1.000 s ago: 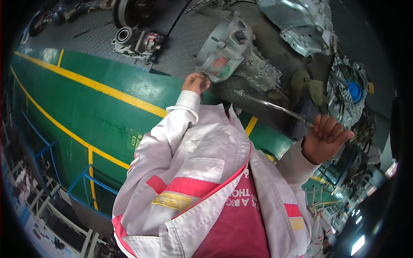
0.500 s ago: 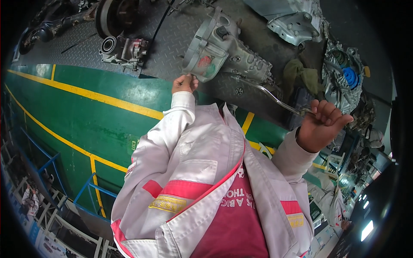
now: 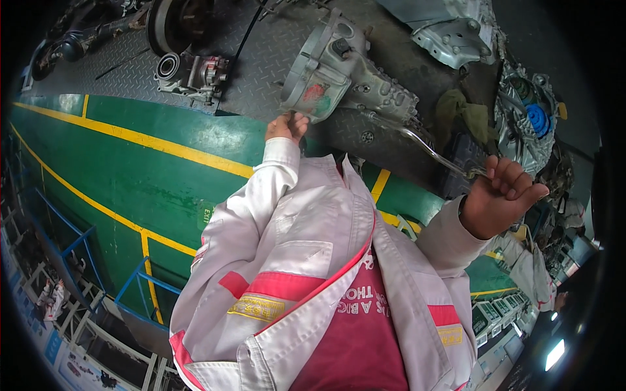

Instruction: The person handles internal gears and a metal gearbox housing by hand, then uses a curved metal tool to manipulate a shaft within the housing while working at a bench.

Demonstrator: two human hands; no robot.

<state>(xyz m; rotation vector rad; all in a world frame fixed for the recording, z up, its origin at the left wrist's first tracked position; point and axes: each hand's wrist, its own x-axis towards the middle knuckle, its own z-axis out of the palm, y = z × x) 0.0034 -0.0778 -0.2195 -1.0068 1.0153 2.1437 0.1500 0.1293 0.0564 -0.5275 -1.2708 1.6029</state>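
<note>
A grey metal gearbox housing (image 3: 319, 81), with red and green paint marks on its bell end, lies on the dark bench. My left hand (image 3: 287, 126) is closed, its fingers gripping the near lower edge of that bell end. On the right, my right hand (image 3: 499, 199) is wrapped round the end of a bent chrome wrench (image 3: 424, 144), thumb sticking out. The wrench slants from my fist up to the narrow end of the housing. Its far tip meets the housing's lower side, where the exact contact is hard to see.
A smaller metal housing (image 3: 189, 78) and a brake drum (image 3: 173, 26) lie to the left on the tread-plate bench (image 3: 254, 78). Further right are an olive cloth (image 3: 460, 114), an opened casing with a blue part (image 3: 536, 118) and another cast cover (image 3: 453, 42). Yellow lines mark the green floor (image 3: 130, 169).
My right hand has moved slightly right and down, and the wrench has swung with it. My left hand keeps its grip on the housing. The whole view has shifted a little.
</note>
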